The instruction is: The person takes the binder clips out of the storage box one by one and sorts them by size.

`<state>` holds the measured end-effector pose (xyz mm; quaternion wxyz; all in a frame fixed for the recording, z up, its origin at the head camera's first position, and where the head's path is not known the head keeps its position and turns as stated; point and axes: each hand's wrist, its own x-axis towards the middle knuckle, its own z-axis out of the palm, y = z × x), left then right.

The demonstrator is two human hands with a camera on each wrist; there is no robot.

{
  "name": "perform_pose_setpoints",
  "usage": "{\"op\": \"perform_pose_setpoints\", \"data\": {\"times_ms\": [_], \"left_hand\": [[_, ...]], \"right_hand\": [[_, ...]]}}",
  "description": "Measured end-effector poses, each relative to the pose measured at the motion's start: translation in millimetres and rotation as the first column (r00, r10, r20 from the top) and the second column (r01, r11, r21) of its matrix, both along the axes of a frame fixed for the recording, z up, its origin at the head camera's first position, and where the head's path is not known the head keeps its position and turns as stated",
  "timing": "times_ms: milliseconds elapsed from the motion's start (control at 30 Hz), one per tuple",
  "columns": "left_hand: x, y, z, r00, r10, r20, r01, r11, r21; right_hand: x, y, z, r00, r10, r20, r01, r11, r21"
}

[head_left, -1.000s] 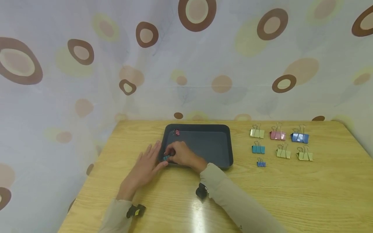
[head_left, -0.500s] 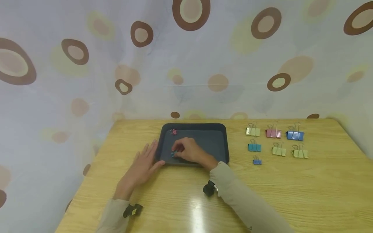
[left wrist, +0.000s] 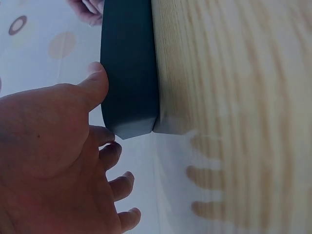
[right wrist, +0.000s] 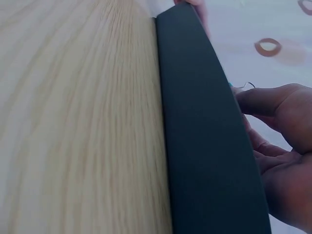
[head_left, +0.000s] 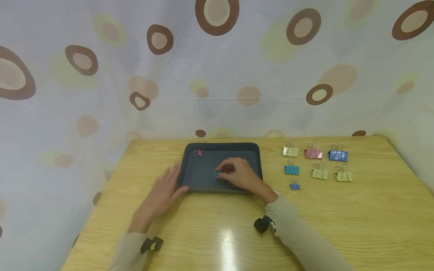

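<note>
In the head view, a dark shallow tray [head_left: 223, 146] lies on the table. My right hand [head_left: 243, 174] is over its middle, pinching a small teal binder clip [head_left: 217, 175] between thumb and fingertips. A wire handle of this clip shows past the thumb in the right wrist view, the rest being hidden by the tray wall. A small pink binder clip [head_left: 199, 153] sits in the tray's back left corner. My left hand [head_left: 160, 195] lies along the tray's left side with its fingers extended; the thumb [left wrist: 95, 85] rests against the front rim.
Right of the tray stand several binder clips in rows: a pale green clip [head_left: 290, 151], a pink clip [head_left: 314, 153], a large blue clip [head_left: 338, 155], a teal clip [head_left: 292, 170] and a small blue clip [head_left: 295, 186] among them. A patterned curtain [head_left: 217, 75] hangs behind the table.
My right hand has carried the teal clip from the tray's left front corner rightward to its middle. The left hand stays by the tray's left side; the head view has shifted slightly.
</note>
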<state>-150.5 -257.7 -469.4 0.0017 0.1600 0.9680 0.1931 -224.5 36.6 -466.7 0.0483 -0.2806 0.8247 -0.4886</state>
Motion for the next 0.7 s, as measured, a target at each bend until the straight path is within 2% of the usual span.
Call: {"op": "perform_pose_setpoints", "data": {"times_ms": [333, 700], "left_hand": [[-1.0, 2, 3.3, 1.0, -0.003, 0.01, 0.003, 1.0, 0.023], [0.4, 3, 2.6, 0.999, -0.018, 0.034, 0.018, 1.0, 0.026]], "right_hand": [[23.3, 49, 7.0, 0.999, -0.054, -0.008, 0.052, 0.992, -0.115], [53.6, 92, 6.8, 0.987, -0.149, 0.052, 0.156, 0.972, -0.176]]}}
